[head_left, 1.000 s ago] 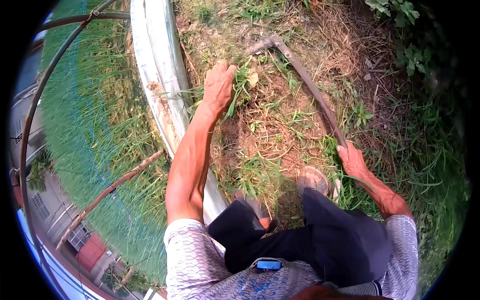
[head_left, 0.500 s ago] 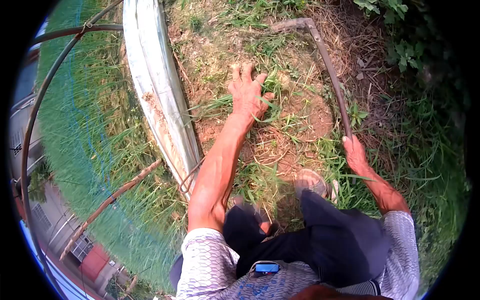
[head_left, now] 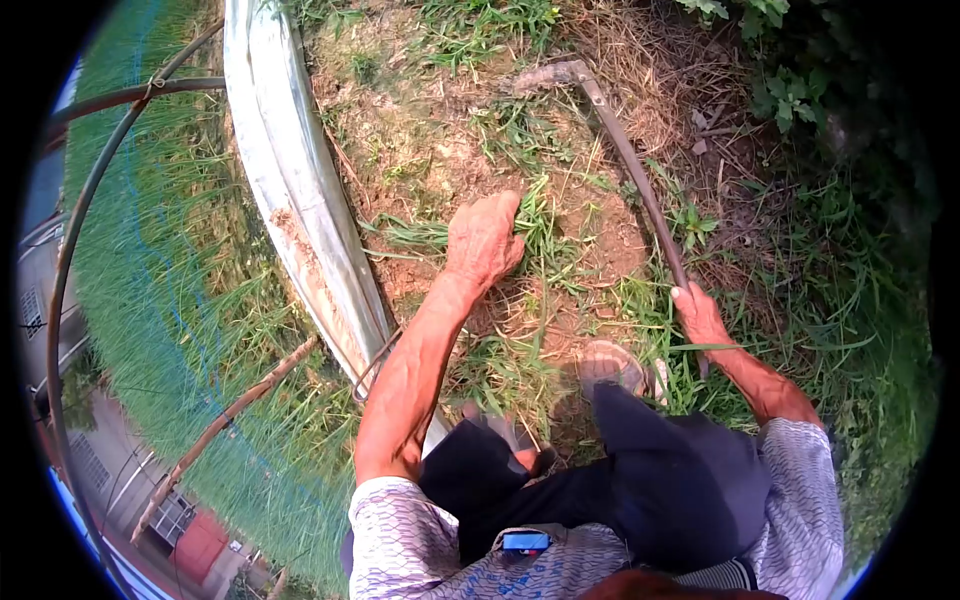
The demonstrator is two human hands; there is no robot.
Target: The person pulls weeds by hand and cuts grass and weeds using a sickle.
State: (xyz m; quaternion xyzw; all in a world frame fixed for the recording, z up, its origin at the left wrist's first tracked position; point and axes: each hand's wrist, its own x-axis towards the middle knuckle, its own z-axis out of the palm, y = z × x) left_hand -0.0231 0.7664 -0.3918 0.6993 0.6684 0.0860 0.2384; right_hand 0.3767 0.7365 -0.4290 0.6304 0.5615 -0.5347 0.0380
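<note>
My left hand [head_left: 483, 240] is closed low over the ground, its fingers curled under and partly hidden. Green blades of grass [head_left: 408, 234] stick out on its left side, and more grass [head_left: 543, 215] lies against its right side. In my right hand [head_left: 703, 316] is the wooden handle of a sickle [head_left: 640, 170], gripped near its lower end. The sickle's blade [head_left: 548, 77] points left over the soil, ahead of my left hand and apart from it.
A long strip of clear plastic sheeting [head_left: 300, 170] runs along my left, beside blue-green netting [head_left: 150, 300], a curved pole [head_left: 70, 230] and a wooden stick [head_left: 230, 415]. Dry straw [head_left: 640, 50] and leafy plants [head_left: 790, 95] lie to the right. My shoe [head_left: 612, 366] stands on the soil.
My left hand was spread with its fingers stretched forward; now it has drawn back slightly and closed on the grass. The sickle has shifted slightly left and nearer in view.
</note>
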